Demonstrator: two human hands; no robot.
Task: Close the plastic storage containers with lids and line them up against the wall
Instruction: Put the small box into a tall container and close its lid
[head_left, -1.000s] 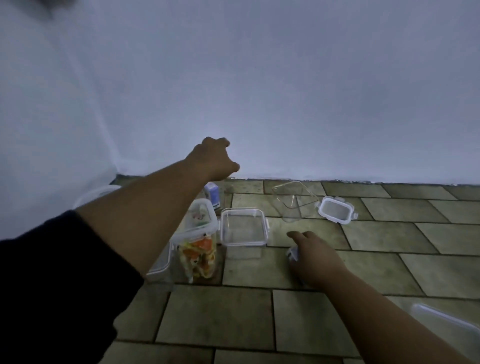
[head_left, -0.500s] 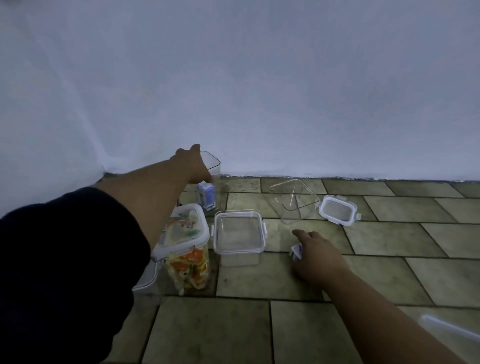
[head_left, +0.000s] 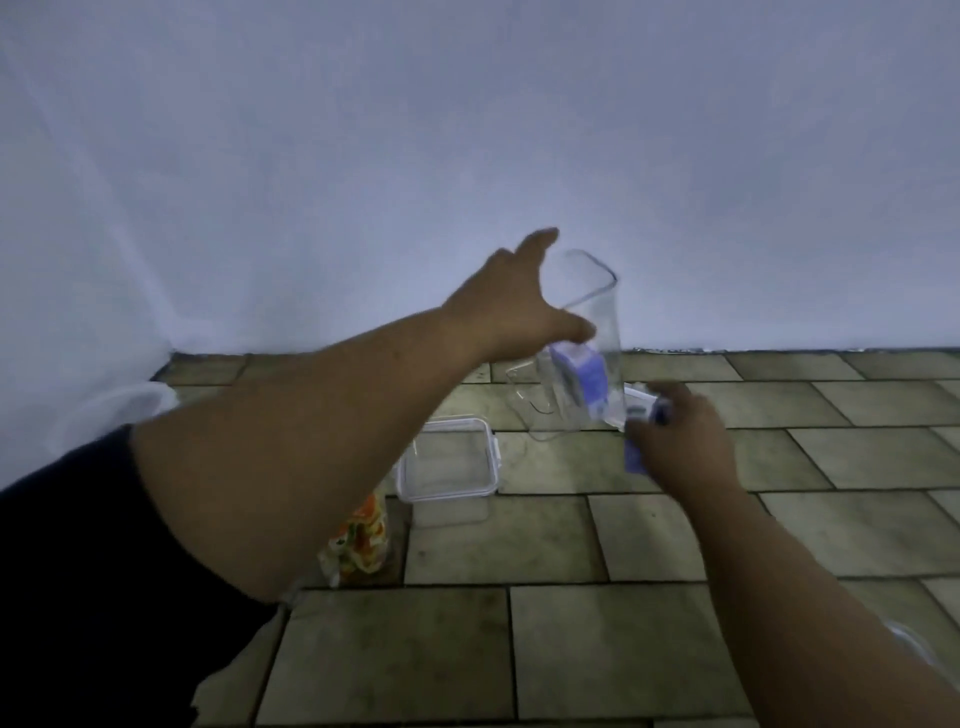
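Note:
My left hand (head_left: 519, 306) grips a tall clear open container (head_left: 592, 312) near its rim and holds it tilted in front of the wall. A small blue-and-white carton (head_left: 579, 374) sits inside it. My right hand (head_left: 680, 447) is just right of the container's base, closed on a small blue-and-white packet (head_left: 641, 415). Behind the tall container, a second clear open container (head_left: 537, 410) stands on the floor. A shallow square container with a clipped lid (head_left: 447, 462) sits nearer me. My left forearm mostly hides a container of colourful food (head_left: 358, 540).
The tiled floor (head_left: 519, 649) meets a pale wall (head_left: 675, 182) along the back and on the left. A whitish round lid or tub (head_left: 114, 410) lies in the left corner. A clear plastic piece (head_left: 909, 644) shows at the bottom right, behind my right arm.
My left hand has lifted the tall container from beside the wall and carried it rightward, tilted. My right hand has risen off the floor with the packet and moved up to the container.

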